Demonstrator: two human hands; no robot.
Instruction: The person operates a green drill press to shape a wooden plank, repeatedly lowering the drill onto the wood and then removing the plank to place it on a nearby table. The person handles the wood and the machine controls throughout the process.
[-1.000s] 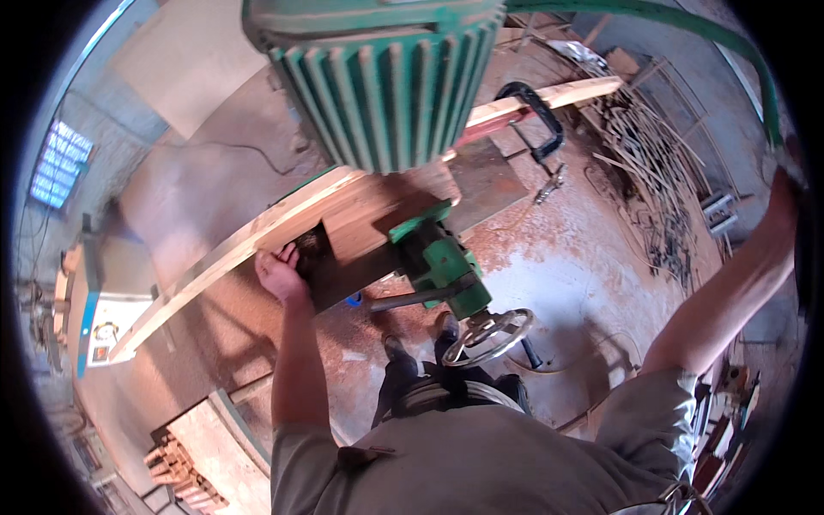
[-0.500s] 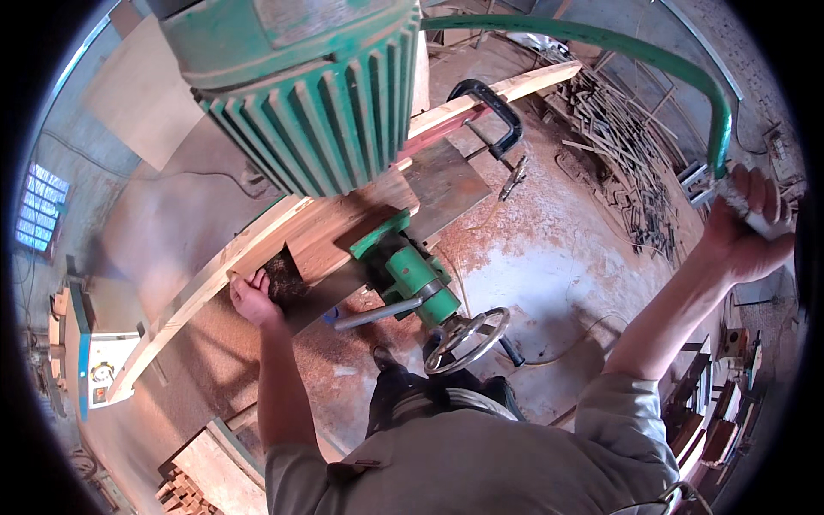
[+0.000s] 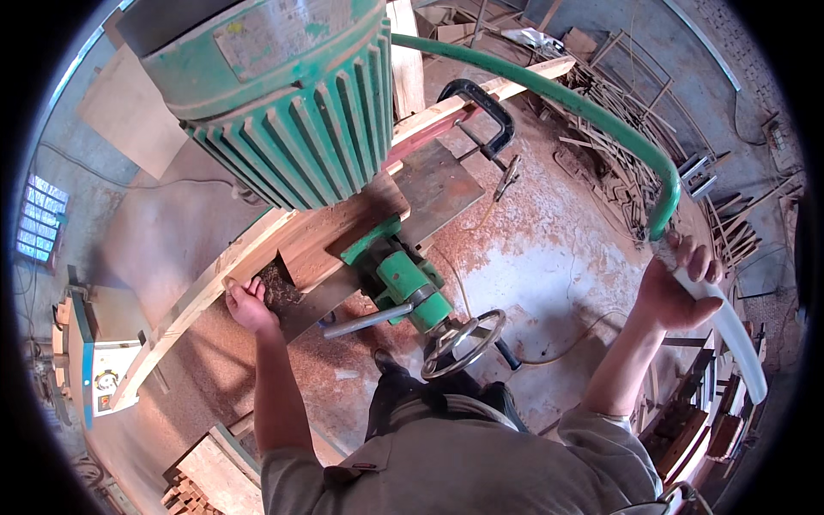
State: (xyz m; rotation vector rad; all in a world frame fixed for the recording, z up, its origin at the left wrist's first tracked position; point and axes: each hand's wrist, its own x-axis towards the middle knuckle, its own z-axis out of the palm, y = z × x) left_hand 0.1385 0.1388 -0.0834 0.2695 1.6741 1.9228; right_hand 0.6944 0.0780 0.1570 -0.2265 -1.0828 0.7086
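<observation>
My right hand (image 3: 675,287) is wrapped around the pale sleeve (image 3: 730,330) on the end of a curved green lever (image 3: 566,86). The lever comes from a green machine with a ribbed motor housing (image 3: 296,137), which hides the tool beneath it. My left hand (image 3: 250,305) has its fingers curled against the near side of a long pale wooden beam (image 3: 193,296); what they pinch, if anything, is hidden. Beside it, a reddish wood block (image 3: 313,245) sits between the beam and a green clamp (image 3: 403,275) with a metal handwheel (image 3: 463,343).
A black G-clamp (image 3: 481,112) grips the beam's far end. Scrap strips (image 3: 601,163) lie heaped at the far right. Sawdust covers the floor. A box with a dial (image 3: 112,378) stands at left, stacked timber (image 3: 695,438) at lower right. A cable (image 3: 575,343) crosses the floor.
My right hand has pulled the green lever toward me and to the left. My left hand stays against the beam, and the view has shifted slightly.
</observation>
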